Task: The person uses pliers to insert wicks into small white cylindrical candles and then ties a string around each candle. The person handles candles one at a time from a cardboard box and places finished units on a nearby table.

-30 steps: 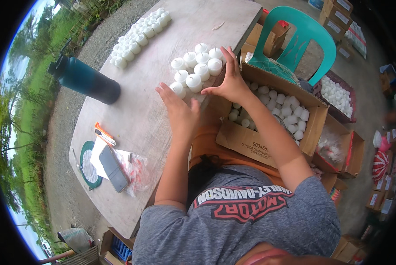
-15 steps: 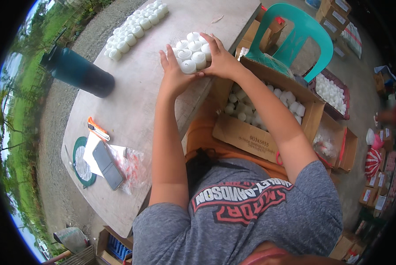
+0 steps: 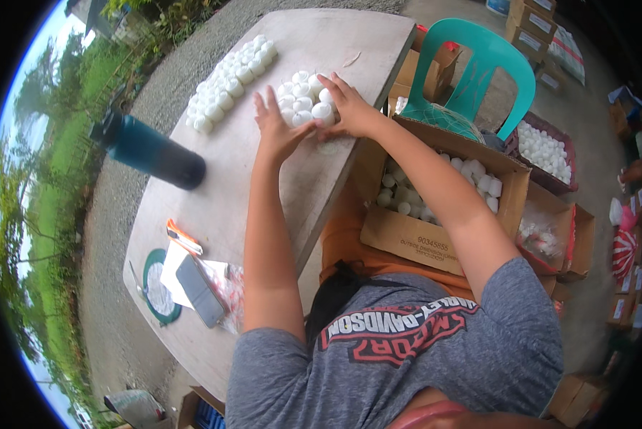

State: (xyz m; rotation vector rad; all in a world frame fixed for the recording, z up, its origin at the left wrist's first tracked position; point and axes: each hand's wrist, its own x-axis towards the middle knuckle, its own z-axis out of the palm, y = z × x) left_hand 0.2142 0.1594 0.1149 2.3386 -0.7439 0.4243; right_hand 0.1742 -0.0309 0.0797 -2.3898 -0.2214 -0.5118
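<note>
A cluster of small white votive candles (image 3: 301, 100) stands upright on the pale table (image 3: 292, 189), close to its right edge. My left hand (image 3: 281, 131) is open at the cluster's left and near side. Its fingers are spread and stand slightly off the candles, while the thumb points along the near edge. Opposite it, my right hand (image 3: 351, 111) lies open along the right side with its fingers stretched out, seemingly against the outer candles. Both thumbs come close together at the near corner. Farther left, a longer block of similar white candles (image 3: 235, 82) stands in tight rows.
A teal bottle (image 3: 153, 154) stands at the table's left. Nearer lie an orange cutter (image 3: 183, 236), a phone (image 3: 199, 292), a green ring (image 3: 153, 286) and a plastic bag. Right of the table are a carton (image 3: 414, 247) of loose candles, a green chair (image 3: 478, 68) and a candle-filled crate (image 3: 570, 182).
My left hand has drawn back from the cluster's left side, leaving a gap there. My right hand stays beside the candles. The whole view has shifted slightly.
</note>
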